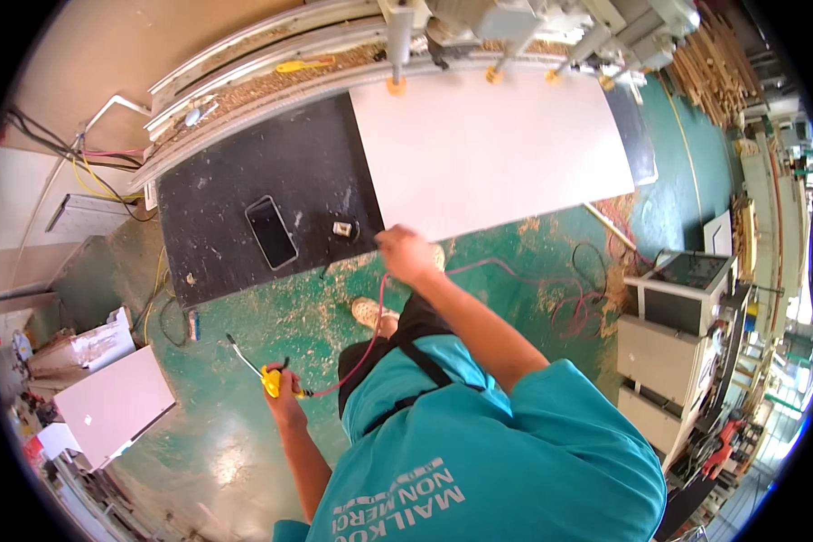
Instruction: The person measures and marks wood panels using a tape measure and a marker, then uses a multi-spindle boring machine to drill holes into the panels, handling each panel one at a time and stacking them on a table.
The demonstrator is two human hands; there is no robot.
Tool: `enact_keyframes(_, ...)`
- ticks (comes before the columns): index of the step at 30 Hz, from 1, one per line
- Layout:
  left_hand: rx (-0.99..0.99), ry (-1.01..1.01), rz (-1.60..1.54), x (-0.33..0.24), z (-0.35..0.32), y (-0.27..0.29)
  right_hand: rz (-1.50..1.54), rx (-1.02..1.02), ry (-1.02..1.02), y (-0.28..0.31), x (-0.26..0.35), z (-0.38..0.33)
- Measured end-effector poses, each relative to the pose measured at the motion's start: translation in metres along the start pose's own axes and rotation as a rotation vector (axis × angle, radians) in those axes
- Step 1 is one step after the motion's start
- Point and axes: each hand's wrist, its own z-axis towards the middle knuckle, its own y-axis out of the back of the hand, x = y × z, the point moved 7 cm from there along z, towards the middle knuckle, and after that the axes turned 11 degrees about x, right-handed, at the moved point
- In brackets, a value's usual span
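Observation:
My left hand (285, 395) is closed around a yellow air blow gun (271, 379) held low over the floor, its thin nozzle pointing up and left. From the gun's rear a pink air hose (361, 364) loops across in front of my legs and off to the right. My right hand (408, 256) is closed at the near left corner of a large white panel (492, 149). Its fingertips are partly hidden there. The panel lies flat on a black machine table (271, 154), under a row of yellow-tipped pressers (494, 77).
A phone (272, 233) and a small dark round item (342, 228) lie on the black table. A yellow tool (304, 65) sits on the dusty rail behind. Wood chips litter the green floor. A white cabinet (661, 361) stands right; a pale board (116, 400) leans left.

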Motion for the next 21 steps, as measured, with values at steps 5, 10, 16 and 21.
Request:
enact_keyframes(5,-0.049,0.138,-0.047,0.023,-0.007,-0.004,-0.215,-0.09,-0.16,0.069,-0.079,0.118)
enact_keyframes(10,-0.116,0.179,-0.058,0.032,-0.015,-0.012,-0.567,-0.088,-0.038,0.069,-0.064,0.271)
enact_keyframes(16,-0.174,0.217,-0.035,0.047,-0.039,-0.021,-0.565,-0.179,-0.103,0.068,-0.049,0.309)
enact_keyframes(21,-0.155,0.182,-0.055,0.039,-0.022,-0.029,-0.647,0.248,0.086,0.06,-0.047,0.247)
